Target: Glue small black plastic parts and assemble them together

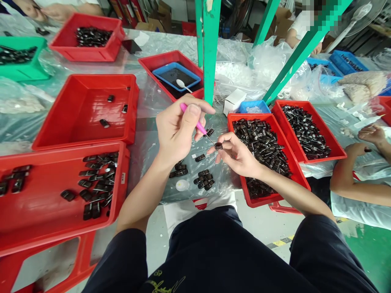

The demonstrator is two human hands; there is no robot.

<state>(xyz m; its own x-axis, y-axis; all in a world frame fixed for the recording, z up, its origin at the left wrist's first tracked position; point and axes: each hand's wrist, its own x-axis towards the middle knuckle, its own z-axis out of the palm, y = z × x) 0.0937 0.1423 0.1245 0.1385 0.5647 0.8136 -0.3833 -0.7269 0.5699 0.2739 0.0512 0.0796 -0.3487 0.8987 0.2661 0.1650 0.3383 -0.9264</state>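
My left hand (177, 130) is closed around a pink-handled tool (195, 122) whose thin metal tip points down to the right. The tip touches a small dark part (218, 145) pinched between the fingers of my right hand (236, 154). Both hands hover over the plastic-covered table, just left of a red bin (299, 179) heaped with small dark parts. Below the hands, several dark parts (204, 179) lie in small groups on the table, beside a white round disc (182, 185).
Red bins (82, 134) at left hold a few or several dark parts. A blue tray with a white spoon (183, 84) sits behind a green post (210, 49). Another red bin (336, 150) of parts stands right; a co-worker's arm (357, 183) rests there.
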